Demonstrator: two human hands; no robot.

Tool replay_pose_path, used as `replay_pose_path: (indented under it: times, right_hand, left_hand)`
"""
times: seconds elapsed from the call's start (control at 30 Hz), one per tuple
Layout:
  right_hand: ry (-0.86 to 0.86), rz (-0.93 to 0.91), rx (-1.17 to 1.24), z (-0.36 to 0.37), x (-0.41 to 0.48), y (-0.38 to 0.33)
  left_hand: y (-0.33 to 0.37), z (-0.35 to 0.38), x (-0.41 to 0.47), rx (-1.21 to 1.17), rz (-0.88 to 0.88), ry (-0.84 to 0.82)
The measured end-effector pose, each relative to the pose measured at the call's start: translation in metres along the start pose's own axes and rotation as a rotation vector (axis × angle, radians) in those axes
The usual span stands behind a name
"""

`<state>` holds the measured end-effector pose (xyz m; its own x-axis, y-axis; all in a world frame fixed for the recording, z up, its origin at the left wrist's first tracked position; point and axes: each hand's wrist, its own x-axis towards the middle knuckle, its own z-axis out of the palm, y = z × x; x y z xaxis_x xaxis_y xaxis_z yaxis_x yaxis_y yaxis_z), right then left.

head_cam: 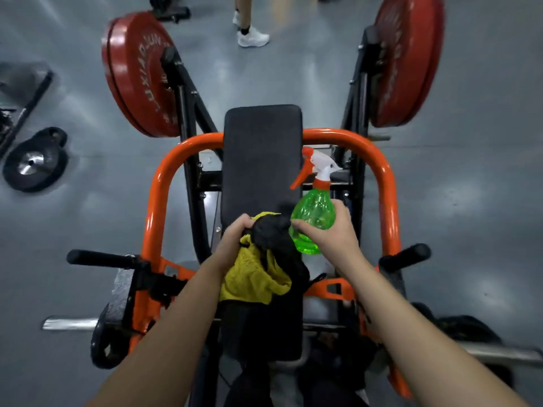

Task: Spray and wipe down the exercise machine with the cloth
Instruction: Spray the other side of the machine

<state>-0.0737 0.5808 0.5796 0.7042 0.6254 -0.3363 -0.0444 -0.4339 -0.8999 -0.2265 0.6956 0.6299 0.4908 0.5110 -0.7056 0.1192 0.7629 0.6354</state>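
Clutching cloth (253,277) in left fingers (240,224), bottle (316,209) in right fingers (343,215).

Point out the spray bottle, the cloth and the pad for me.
spray bottle (314,214): head view, on its green body.
cloth (252,279): head view, on its hanging yellow part.
pad (261,160): head view, on the bare black middle of it.

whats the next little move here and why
Probably slide the right hand up the spray bottle to its neck so a finger reaches the orange trigger. Right now it holds the green body low, off the trigger, while the nozzle points toward the black pad. The left hand grips the cloth bunched over the pad, ready to wipe once it is wet.
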Motion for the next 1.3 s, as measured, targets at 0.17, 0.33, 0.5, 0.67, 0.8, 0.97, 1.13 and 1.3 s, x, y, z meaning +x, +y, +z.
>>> replay_pose_path:
  times: [0.17,0.33,0.5,0.67,0.8,0.97,1.13,1.3]
  right_hand:
    - [0.134,0.009,0.123,-0.043,-0.03,-0.005]
    - [0.25,0.006,0.191,-0.078,-0.083,-0.005]
    - [0.308,0.007,0.317,-0.111,-0.138,-0.008]
    - [0.548,-0.047,0.464,-0.142,-0.192,-0.02]
    - [0.635,-0.071,0.476,-0.161,-0.223,-0.021]
    - [0.533,-0.112,0.326,-0.177,-0.25,-0.014]
    - [0.702,-0.036,0.176,-0.158,-0.258,0.004]
    - [0.712,0.082,0.286,-0.153,-0.259,0.028]
  left_hand:
    - [-0.011,0.052,-0.006,-0.058,-0.017,-0.17]
    - [-0.026,0.062,0.0,0.04,-0.146,-0.344]
    - [-0.042,0.079,-0.012,0.156,-0.287,-0.511]
    - [-0.064,0.117,-0.032,0.226,-0.349,-0.673]
    - [-0.09,0.143,-0.05,0.16,-0.367,-0.806]
    - [-0.117,0.166,-0.058,0.34,-0.435,-0.714]
    - [-0.134,0.172,-0.053,0.495,-0.391,-0.708]
    - [-0.131,0.184,-0.049,0.27,-0.31,-0.564]
